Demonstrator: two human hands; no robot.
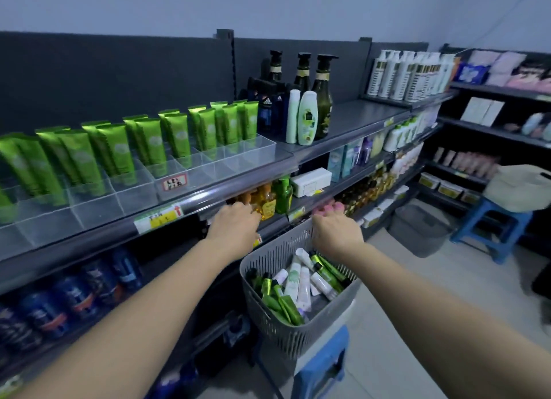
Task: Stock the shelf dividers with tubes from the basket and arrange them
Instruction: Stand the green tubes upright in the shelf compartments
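hands (337,234), right gripping basket (286,339) rim, tubes (293,279) below

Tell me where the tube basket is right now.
Head view, lower centre: the grey basket sits on a blue stool, right hand holding its far rim.

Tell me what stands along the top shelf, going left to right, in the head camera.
Left to right: green tubes in clear dividers → blue Adidas products → two pale bottles → white bottles. The dark pump bottles overlap the middle ones, so they are left out.
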